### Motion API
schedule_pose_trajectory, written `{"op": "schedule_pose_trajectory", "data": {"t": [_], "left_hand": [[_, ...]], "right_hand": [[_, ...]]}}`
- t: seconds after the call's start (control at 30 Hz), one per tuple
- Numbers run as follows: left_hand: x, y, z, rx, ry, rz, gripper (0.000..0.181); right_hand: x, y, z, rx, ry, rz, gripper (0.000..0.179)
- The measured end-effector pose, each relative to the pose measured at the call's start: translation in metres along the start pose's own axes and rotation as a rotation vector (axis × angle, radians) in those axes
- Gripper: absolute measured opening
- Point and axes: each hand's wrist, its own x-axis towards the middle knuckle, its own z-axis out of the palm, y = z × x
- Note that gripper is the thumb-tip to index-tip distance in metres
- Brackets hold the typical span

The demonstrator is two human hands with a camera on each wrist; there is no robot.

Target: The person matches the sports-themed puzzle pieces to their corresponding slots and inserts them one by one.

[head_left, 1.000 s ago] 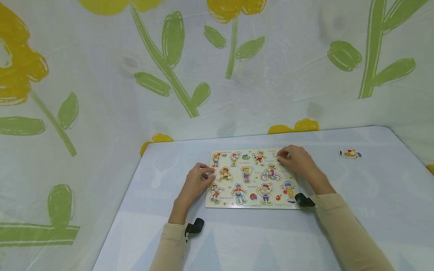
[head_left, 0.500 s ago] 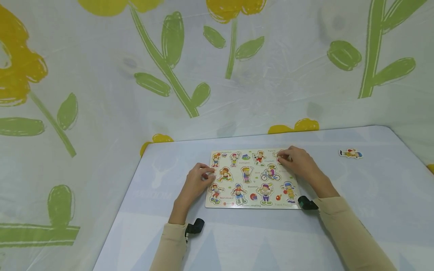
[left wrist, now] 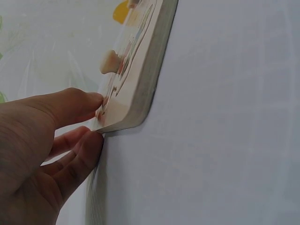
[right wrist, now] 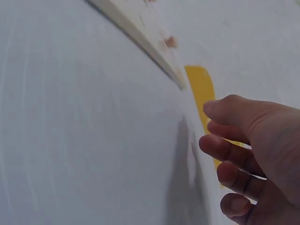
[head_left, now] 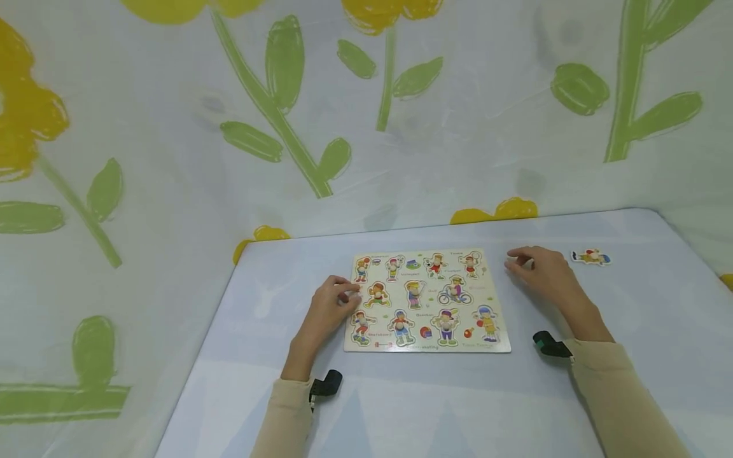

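A wooden peg puzzle board (head_left: 429, 321) lies flat on the table, its surface filled with several child-athlete pieces. At its left edge my left hand (head_left: 331, 306) grips the board between thumb and fingers; the left wrist view shows the thumb (left wrist: 84, 103) over the edge and fingers against the side. Off the board's right side, my right hand (head_left: 544, 273) hovers above the table with loosely bent fingers and nothing in them. A loose puzzle piece (head_left: 592, 256), a figure lying sideways, rests on the table just beyond that hand.
Wooden knobs (left wrist: 110, 62) stick up from the pieces on the board. Behind the white table (head_left: 401, 407) hangs a flower-printed cloth (head_left: 458, 152). Each wrist carries a small black camera (head_left: 326, 383).
My right hand has left the tennis-player piece at the board's upper right corner and moved right toward the loose piece. The left hand stays on the board's left edge.
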Motion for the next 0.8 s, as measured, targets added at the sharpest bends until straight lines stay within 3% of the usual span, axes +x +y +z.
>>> {"op": "schedule_pose_trajectory", "data": {"t": [0.3,0.53,0.8], "left_hand": [[-0.001,0.000,-0.003,-0.010,0.011,0.005,0.026],[0.001,0.000,-0.001,-0.003,0.010,0.008,0.026],[0.001,0.000,0.001,-0.001,0.009,0.017,0.025]], "right_hand": [[-0.003,0.038,-0.018,-0.029,0.160,0.038,0.030],[-0.010,0.067,-0.033,-0.037,0.224,0.184,0.033],[-0.016,0.081,-0.039,-0.029,0.283,0.313,0.040]]}}
